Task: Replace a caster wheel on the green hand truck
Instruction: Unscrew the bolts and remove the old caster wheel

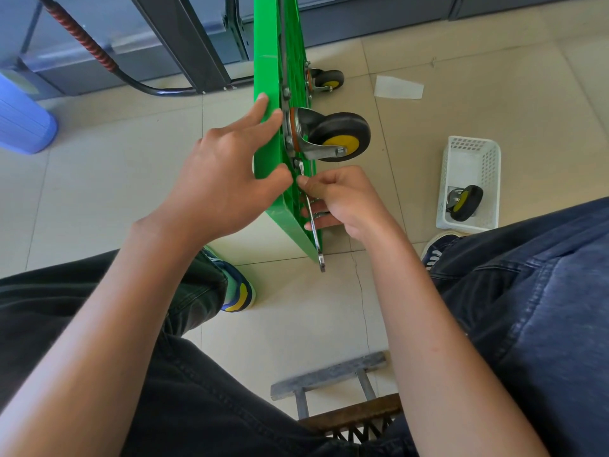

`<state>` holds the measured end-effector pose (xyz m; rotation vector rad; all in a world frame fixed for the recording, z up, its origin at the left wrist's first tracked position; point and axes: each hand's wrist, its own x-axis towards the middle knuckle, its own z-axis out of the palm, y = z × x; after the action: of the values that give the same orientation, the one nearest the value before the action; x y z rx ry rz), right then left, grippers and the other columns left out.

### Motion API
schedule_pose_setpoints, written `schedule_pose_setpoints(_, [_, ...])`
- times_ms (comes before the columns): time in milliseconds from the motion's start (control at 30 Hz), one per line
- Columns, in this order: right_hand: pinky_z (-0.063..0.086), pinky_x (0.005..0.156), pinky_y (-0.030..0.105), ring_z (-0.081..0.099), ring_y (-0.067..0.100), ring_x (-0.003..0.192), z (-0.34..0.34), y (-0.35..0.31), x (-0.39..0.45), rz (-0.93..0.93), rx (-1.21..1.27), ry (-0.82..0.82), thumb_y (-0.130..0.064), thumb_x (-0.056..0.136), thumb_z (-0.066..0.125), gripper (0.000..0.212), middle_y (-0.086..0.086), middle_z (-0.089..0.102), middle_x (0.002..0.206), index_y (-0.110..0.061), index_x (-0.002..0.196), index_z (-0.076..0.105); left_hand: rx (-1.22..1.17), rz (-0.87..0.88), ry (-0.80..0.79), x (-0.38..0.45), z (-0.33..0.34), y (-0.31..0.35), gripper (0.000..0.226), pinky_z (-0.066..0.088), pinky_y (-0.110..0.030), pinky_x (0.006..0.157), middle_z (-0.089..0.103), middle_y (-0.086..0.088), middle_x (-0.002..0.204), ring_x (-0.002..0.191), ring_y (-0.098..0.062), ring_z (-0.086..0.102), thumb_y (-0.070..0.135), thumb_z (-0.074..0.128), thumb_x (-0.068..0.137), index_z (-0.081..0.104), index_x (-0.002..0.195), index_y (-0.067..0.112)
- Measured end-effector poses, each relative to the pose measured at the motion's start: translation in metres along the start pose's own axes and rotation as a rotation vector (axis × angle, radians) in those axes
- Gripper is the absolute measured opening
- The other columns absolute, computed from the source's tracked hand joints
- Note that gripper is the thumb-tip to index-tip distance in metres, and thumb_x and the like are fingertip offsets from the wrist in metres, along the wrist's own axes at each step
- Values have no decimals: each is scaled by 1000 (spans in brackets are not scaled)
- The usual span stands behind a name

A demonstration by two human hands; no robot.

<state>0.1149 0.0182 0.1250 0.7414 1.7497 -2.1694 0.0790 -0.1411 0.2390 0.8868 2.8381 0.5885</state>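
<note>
The green hand truck [267, 44] stands on its edge on the tiled floor, its underside facing right. A black caster wheel with a yellow hub [339, 135] is mounted on that underside, and a second caster [326, 80] sits farther back. My left hand [224, 173] rests on the green deck's flat side, fingers straight, thumb at the edge. My right hand [339, 199] grips a silver wrench [313, 222], whose upper end sits at a bolt just below the caster's mounting plate. The wrench's lower end points down at the floor.
A white plastic basket [474, 159] on the floor at right holds another black and yellow caster [463, 202]. A paper scrap [397, 87] lies behind it. The truck's black handle [138, 82], a blue bin [23, 123] and grey shelving are at the back. My knees flank the truck.
</note>
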Motion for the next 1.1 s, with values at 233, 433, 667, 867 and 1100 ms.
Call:
schedule_pose_setpoints(233, [60,54,38,70,26,66,-1,5,5,-33,-33,0,-19,96,71,20,18,71,88,1,93,73,-9,-11,-1,0,0,0,70,53,-47,98,31,4,163,115,-30,64,40,51,85,44,152,22])
schedule_pose_setpoints(433, [62,58,42,72,29,69,1,13,6,-86,-1,3,-16,96,71,19,26,73,93,2,93,74,-19,-14,12,0,0,0,70,52,-48,100,34,2,161,120,-31,62,38,52,83,47,150,22])
schedule_pose_setpoints(667, [62,65,56,72,43,81,4,23,12,-205,-93,105,-14,94,73,10,23,75,93,-4,94,76,-9,-32,6,1,0,3,71,51,-46,101,32,4,162,119,-31,62,40,50,82,45,152,23])
schedule_pose_setpoints(867, [60,84,54,75,28,88,7,32,22,-309,-153,173,-15,92,74,14,2,78,90,-9,104,80,4,-37,8,1,-1,3,71,51,-47,101,33,5,162,118,-32,62,40,50,82,45,152,23])
schedule_pose_setpoints(1100, [60,77,57,74,32,81,10,35,21,-309,-142,184,-17,91,76,9,-1,77,79,-13,97,81,-7,-34,6,1,-1,4,72,51,-50,101,32,4,162,123,-31,60,40,50,82,45,152,23])
